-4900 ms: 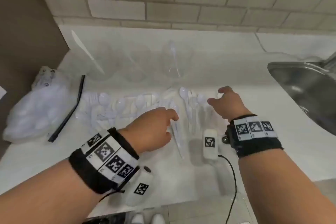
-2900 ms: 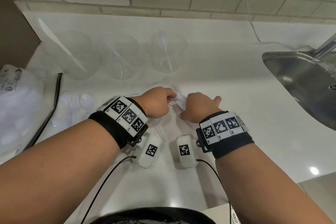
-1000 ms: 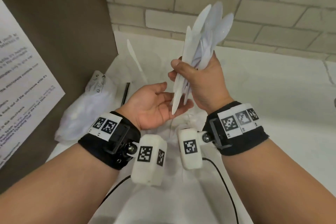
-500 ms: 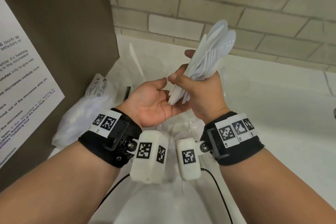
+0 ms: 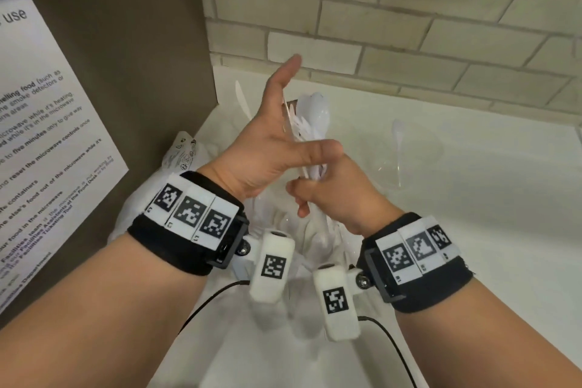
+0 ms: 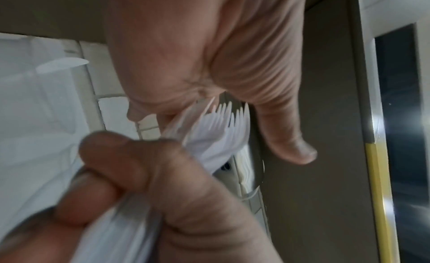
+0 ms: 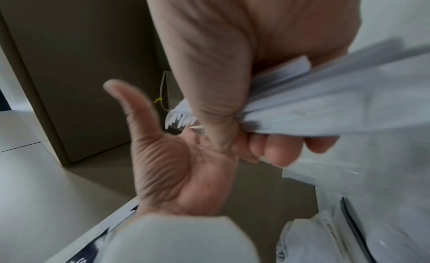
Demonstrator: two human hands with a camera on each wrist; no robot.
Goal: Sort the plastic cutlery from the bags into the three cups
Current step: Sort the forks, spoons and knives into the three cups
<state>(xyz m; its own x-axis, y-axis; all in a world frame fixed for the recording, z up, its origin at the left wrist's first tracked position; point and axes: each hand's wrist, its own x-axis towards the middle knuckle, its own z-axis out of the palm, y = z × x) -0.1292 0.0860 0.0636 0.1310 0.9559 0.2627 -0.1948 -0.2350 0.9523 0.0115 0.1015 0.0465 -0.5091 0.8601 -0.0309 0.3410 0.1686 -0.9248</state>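
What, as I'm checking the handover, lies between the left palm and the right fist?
The cutlery bundle gripped by the right hand: its fork tines face the left hand, clearest in the left wrist view.

White countertop is running along under the brick wall. Sitting directly on it: a clear plastic cup at right holding one white utensil (type unclear), a white plastic bag lying crumpled at the left edge — printed symbols showing — and loose white cutlery lying mid-counter, mostly hidden behind the wrists.
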